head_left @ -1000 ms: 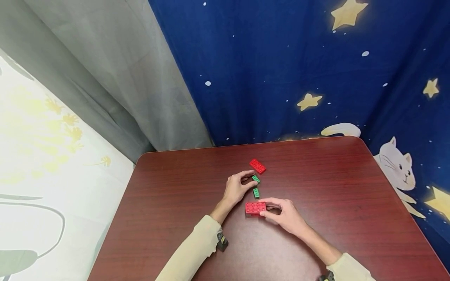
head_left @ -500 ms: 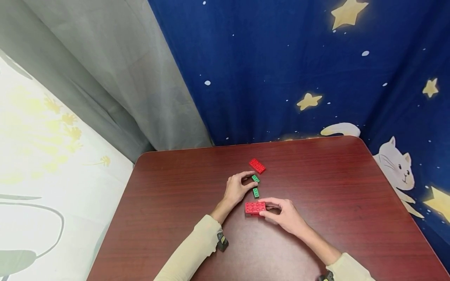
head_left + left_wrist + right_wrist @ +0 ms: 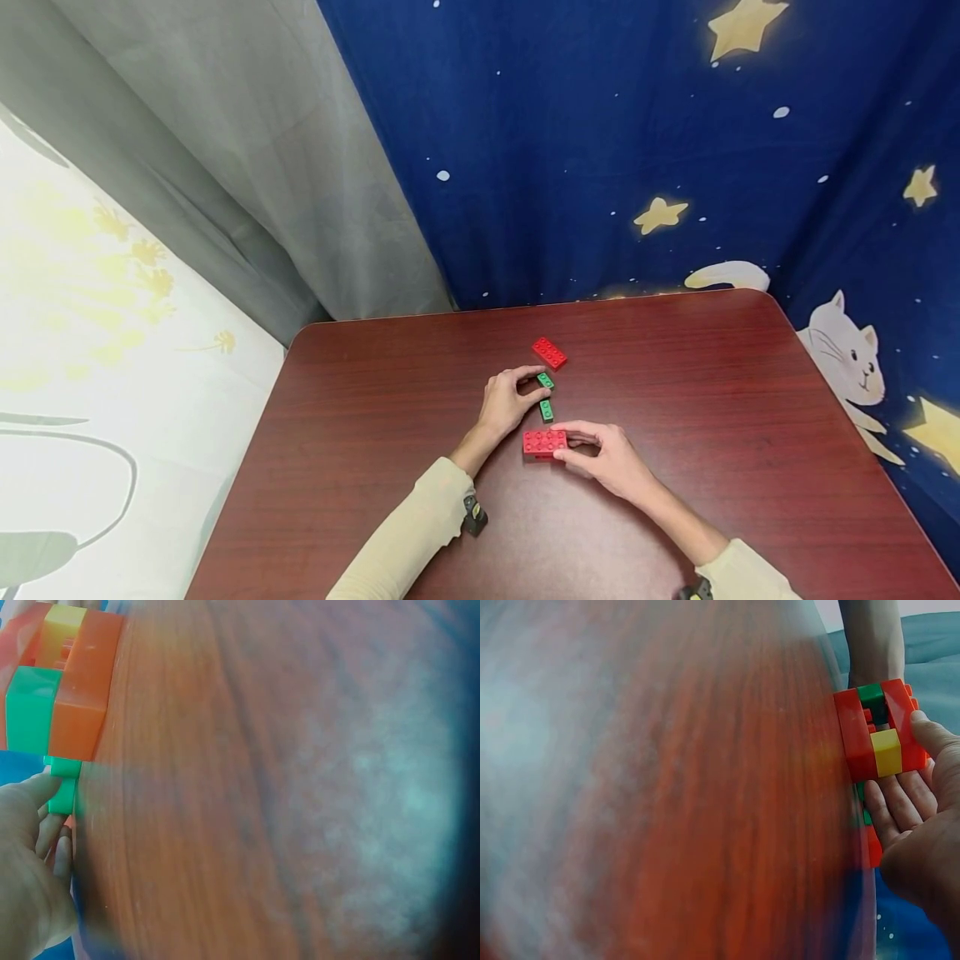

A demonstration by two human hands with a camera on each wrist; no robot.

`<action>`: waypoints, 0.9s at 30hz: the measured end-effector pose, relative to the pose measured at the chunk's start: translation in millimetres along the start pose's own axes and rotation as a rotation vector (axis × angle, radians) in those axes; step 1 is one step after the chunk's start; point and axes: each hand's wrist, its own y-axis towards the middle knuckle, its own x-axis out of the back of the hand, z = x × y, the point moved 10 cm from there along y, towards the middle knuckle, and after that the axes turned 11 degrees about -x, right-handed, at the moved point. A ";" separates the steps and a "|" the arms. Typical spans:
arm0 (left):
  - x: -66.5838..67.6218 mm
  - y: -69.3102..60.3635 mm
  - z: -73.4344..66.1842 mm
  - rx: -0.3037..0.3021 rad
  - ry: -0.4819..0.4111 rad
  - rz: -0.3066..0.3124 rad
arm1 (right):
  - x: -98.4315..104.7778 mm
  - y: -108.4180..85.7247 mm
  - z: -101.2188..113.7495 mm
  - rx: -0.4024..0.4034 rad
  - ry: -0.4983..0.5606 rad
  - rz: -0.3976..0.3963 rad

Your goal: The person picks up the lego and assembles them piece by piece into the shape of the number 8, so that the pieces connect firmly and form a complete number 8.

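My right hand [image 3: 613, 460] holds a small stack of toy building bricks [image 3: 542, 442] by its right end, thumb in front and fingers behind. In the right wrist view the stack shows two red bricks with a yellow brick [image 3: 886, 753] and a green brick [image 3: 870, 695] between them. Beyond it, my left hand [image 3: 504, 403] pinches a small two-stud green brick [image 3: 546, 381] between thumb and index finger, at the table. A second small green brick [image 3: 546, 411] lies between that hand and the stack.
A loose red eight-stud brick [image 3: 550, 352] lies farther back, just past the left fingertips. The dark red wooden table [image 3: 360, 433] ends at its back edge before a blue star-patterned curtain [image 3: 570, 150] and a grey curtain [image 3: 247, 150].
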 end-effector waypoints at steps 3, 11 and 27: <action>0.8 0.3 -0.2 -0.004 -0.005 -0.001 | 0.3 0.1 0.2 0.000 0.001 -0.002; 1.5 0.1 1.0 -0.004 -0.036 0.021 | -0.1 0.4 -2.0 -0.031 0.000 0.008; 22.1 -6.9 -16.7 -0.050 -0.300 0.001 | -0.7 1.7 -4.1 -0.029 0.011 0.017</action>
